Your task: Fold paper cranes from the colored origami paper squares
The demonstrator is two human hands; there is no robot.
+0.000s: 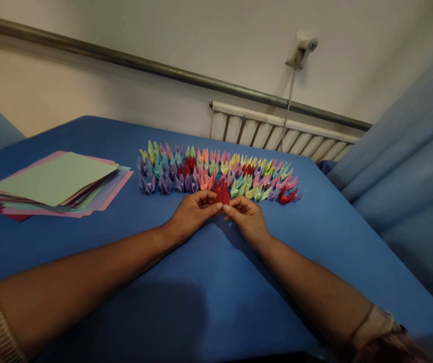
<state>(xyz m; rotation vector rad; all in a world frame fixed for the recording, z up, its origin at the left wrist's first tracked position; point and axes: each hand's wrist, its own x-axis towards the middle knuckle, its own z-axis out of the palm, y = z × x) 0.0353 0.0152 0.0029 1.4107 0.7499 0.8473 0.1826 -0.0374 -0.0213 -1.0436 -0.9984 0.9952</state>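
Observation:
My left hand [191, 212] and my right hand [247, 216] meet over the blue table [201, 282], fingertips pinched together on a small red folded paper piece [222, 194]. The piece sits just in front of several rows of small folded paper figures [216, 169] in purple, teal, red, pink, yellow and green. Both hands rest close to the table surface, and their fingers hide the lower part of the red piece.
A stack of flat coloured paper sheets [59, 184], pale green on top, lies at the table's left. Behind the table stand a wall with a metal rail [163, 68], a white radiator [284, 131] and a wall socket with a cable [300, 50]. Blue fabric [409, 166] hangs at right.

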